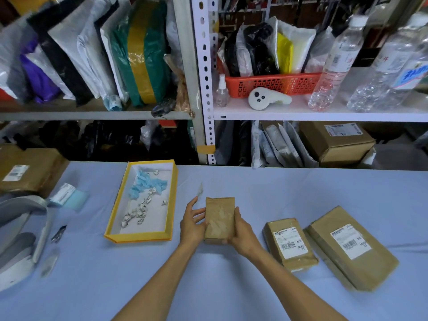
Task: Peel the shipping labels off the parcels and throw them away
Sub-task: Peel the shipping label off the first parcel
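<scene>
I hold a small brown parcel point(220, 218) above the blue table; its face shows a torn pale patch and no label. My right hand point(242, 235) grips its right edge and lower corner. With straight fingers, my left hand point(192, 225) rests against its left edge. A small blurred pale scrap point(200, 189) shows just above my left fingertips; whether it touches them I cannot tell. To the left lies a yellow-rimmed box point(139, 237) holding several crumpled label scraps point(139, 212) and blue bits. Two brown parcels point(298, 260) point(370, 269) with white labels lie at the right.
Another labelled brown parcel point(34, 179) sits at the far left, with a small label roll point(62, 193), grey mailers point(18, 239) and a small blade tool point(59, 233) below it. Behind the table stands shelving point(203, 117) full of bags, bottles and a red basket.
</scene>
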Demonstrator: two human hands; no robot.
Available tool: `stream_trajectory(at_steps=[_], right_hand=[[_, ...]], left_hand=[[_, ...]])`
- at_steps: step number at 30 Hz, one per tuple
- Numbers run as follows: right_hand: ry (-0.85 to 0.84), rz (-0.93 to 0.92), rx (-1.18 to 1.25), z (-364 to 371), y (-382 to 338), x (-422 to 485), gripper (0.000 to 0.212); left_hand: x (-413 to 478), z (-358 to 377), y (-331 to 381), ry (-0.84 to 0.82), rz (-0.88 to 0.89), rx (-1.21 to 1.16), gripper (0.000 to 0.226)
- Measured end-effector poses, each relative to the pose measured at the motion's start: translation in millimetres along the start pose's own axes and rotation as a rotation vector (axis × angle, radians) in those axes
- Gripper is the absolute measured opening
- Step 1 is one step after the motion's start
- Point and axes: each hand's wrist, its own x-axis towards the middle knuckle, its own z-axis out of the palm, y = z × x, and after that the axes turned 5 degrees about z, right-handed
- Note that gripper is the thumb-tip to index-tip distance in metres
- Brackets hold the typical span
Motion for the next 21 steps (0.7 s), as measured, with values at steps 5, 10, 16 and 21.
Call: stream_trajectory(at_steps=[5,10,16,21], right_hand=[[-0.097,0.098,0.122,-3.8,-2.6,1.9,0.095],[-0.093,0.098,0.081,-4.5,-3.8,2.4,0.101],[-0.099,0.141,-0.020,-1.5,1.1,-5.9,0.112],[0.061,0.028,-0.034,0.7,-1.8,-29.3,0.084]], left_hand=[[4.2,-1.3,-1.2,0.002,-0.009,0.005,0.067],[1.6,-0.1,1.2,0.009,-0.006,0.037,0.067],[-15.8,1.3,15.4,0.063,0.069,0.205,0.061],[-35.8,-2.4,25.2,0.126,0.185,0.181,0.041]])
